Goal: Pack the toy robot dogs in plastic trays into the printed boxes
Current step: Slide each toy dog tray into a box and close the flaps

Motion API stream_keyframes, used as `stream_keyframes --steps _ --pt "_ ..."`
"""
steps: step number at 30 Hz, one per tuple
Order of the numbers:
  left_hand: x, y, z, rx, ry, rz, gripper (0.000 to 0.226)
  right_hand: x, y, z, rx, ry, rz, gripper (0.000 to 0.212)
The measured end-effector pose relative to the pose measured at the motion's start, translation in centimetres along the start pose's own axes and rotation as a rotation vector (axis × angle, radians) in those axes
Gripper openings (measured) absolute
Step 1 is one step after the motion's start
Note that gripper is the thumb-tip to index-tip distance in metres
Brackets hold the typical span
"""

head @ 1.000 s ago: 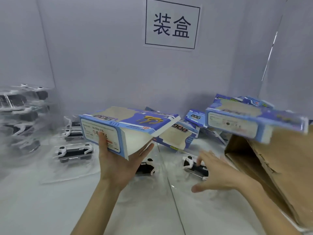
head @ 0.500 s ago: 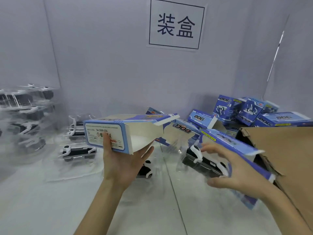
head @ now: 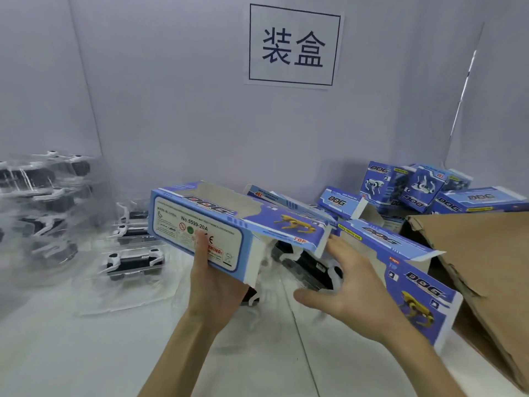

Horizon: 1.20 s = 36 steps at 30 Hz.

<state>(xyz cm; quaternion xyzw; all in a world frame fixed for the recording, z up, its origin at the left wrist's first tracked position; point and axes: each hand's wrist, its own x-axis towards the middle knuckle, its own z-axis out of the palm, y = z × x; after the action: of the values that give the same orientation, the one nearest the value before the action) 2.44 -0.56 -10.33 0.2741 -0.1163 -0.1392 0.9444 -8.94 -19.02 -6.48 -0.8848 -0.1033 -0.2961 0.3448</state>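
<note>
Left hand (head: 211, 285) grasps the printed box (head: 200, 224) from beneath, thumb laid up over the label face, holding it above the tabletop (head: 86, 353) with its open end turned right and the flap hanging out over the mouth. Right hand (head: 346, 285) is just beside that mouth, fingers splayed and mostly straight against the near end of a toy robot dog (head: 307, 263) in its clear tray (head: 289, 277), whose far end is already under the flap; it looks released and pushing rather than clasping (motion blur leaves that uncertain). To do this well, I judge the box should be held level and square, not squeezed so that its walls bow inward, and the tray should go in straight along the box's length, with the flap kept lifted so no corner snags. Under the right wrist lies another printed carton (head: 415, 285), resting against a brown cardboard case (head: 481, 253). Farther left on the tabletop sit more trayed dogs (head: 134, 262), and beyond them a hazy stack of trays (head: 43, 193). At the far right is a heap of blue boxes (head: 400, 187), and on the back wall a paper sign (head: 292, 47).
</note>
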Motion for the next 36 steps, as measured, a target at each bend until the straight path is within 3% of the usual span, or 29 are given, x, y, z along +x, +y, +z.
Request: stream_keyframes --steps 4,10,16,18,21,23,27,31,34,36 --pt "-0.1 -0.1 0.1 0.038 -0.038 0.023 0.062 0.2 -0.7 1.9 0.043 0.028 0.037 0.07" --pt "0.4 0.3 -0.2 -0.005 -0.023 0.03 0.052 1.1 -1.4 1.7 -0.116 -0.062 -0.036 0.07" --pt "0.1 -0.7 0.2 0.075 -0.064 0.024 0.047 1.6 -2.6 2.2 -0.1 0.08 -0.082 0.05" --pt "0.2 -0.6 0.1 0.081 -0.073 0.051 0.041 1.8 -2.8 1.6 -0.064 -0.019 -0.084 0.053" --pt "0.4 0.3 -0.2 0.033 0.002 0.033 0.038 1.6 -2.6 -0.9 0.062 -0.326 -0.045 0.074" --pt "0.4 0.5 -0.2 -0.021 0.018 -0.014 0.048 1.4 -2.2 -2.3 0.093 -0.367 -0.077 0.083" --pt "-0.1 0.2 0.2 0.017 -0.025 -0.062 0.067 1.7 -1.5 -2.6 0.22 -0.197 -0.129 0.075" --pt "-0.4 0.1 0.3 0.084 -0.108 -0.129 0.079 1.5 -1.2 -0.3 0.421 0.116 -0.06 0.075" --pt "-0.6 -0.4 0.4 0.047 -0.211 -0.147 0.08 1.9 -1.1 1.8 0.507 0.359 0.08 0.088" --pt "-0.5 -1.1 0.5 0.069 -0.289 -0.153 0.082 2.6 -1.3 2.9 0.56 0.415 0.16 0.101"
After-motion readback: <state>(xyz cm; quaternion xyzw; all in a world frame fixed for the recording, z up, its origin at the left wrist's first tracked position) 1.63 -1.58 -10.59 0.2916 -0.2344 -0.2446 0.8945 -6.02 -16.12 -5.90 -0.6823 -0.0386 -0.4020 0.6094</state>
